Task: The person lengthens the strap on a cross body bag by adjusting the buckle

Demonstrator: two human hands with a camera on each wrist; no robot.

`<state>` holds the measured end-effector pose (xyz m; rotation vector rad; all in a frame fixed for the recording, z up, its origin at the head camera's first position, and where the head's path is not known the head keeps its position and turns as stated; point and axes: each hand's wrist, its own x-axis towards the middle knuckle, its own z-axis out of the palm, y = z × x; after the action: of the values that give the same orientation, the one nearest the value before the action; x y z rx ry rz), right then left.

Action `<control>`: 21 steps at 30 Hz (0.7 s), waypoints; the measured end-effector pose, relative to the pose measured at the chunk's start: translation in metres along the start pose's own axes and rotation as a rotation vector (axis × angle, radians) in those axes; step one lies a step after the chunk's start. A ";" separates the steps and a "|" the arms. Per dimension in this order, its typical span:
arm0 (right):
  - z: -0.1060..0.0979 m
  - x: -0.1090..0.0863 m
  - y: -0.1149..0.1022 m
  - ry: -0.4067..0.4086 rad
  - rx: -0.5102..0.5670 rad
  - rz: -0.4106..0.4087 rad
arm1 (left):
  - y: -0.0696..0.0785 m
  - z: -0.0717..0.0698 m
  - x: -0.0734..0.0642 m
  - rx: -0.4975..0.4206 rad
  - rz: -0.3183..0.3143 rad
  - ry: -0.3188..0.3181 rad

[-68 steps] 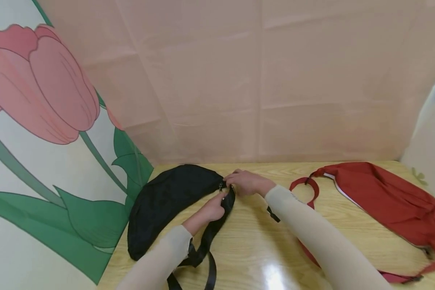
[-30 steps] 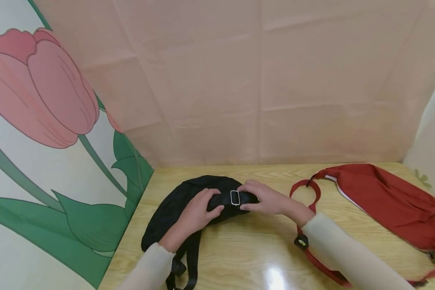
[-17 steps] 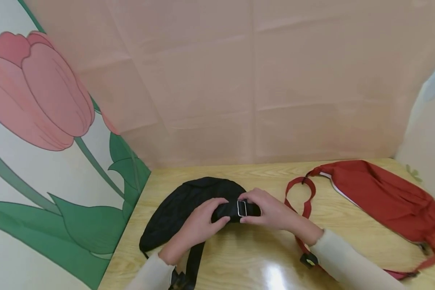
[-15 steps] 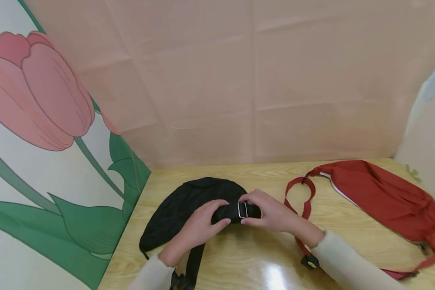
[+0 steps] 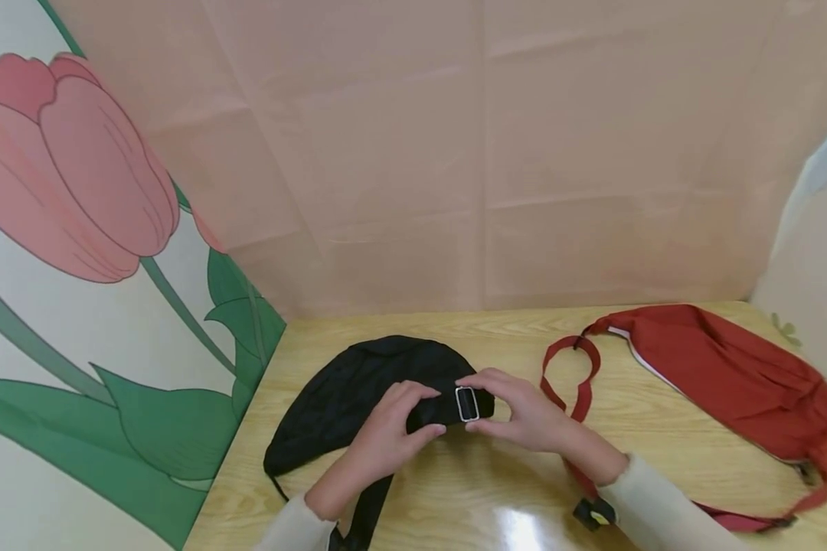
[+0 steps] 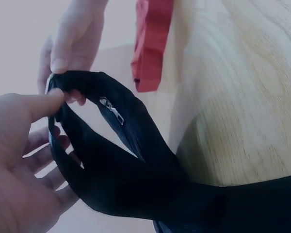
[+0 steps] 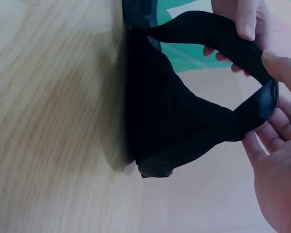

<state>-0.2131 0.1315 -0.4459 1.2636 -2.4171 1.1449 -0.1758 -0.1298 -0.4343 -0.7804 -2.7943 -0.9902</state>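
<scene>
Black bag (image 5: 358, 402) lay lower centre of frame on bench (image 5: 462, 482). Left hand (image 5: 389, 430) pinched strap (image 5: 424, 413); right hand (image 5: 527, 413) pinched strap at metal buckle (image 5: 459, 405). Good handling probably meant strap flat, buckle square, pull even.

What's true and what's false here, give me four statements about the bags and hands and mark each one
1. In the head view, the red bag lies right of the black bag. True.
2. Each hand holds a different bag. False: the left hand and right hand both grip the black bag's strap.
3. A silver-coloured buckle sits on that strap. True.
4. The strap lies flat under the hands. False: the wrist views show it lifted above the table.
</scene>
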 end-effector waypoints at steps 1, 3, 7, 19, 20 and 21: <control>-0.001 0.000 0.000 0.003 -0.011 -0.003 | 0.000 0.000 0.000 -0.005 0.005 0.014; -0.002 0.000 -0.001 0.006 -0.031 -0.012 | 0.000 0.001 -0.002 -0.007 0.015 0.036; -0.003 0.000 -0.002 0.000 -0.062 -0.024 | 0.000 0.004 -0.004 0.028 0.055 0.081; -0.005 0.001 -0.008 0.001 -0.073 -0.038 | 0.004 0.018 -0.003 -0.037 0.108 0.151; -0.005 0.001 -0.008 0.004 -0.071 -0.041 | 0.004 0.018 -0.003 -0.050 0.110 0.154; -0.005 0.001 -0.008 0.005 -0.063 -0.042 | 0.005 0.019 -0.002 -0.063 0.110 0.156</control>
<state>-0.2084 0.1316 -0.4378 1.2845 -2.3914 1.0504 -0.1696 -0.1163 -0.4469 -0.8171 -2.5715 -1.0749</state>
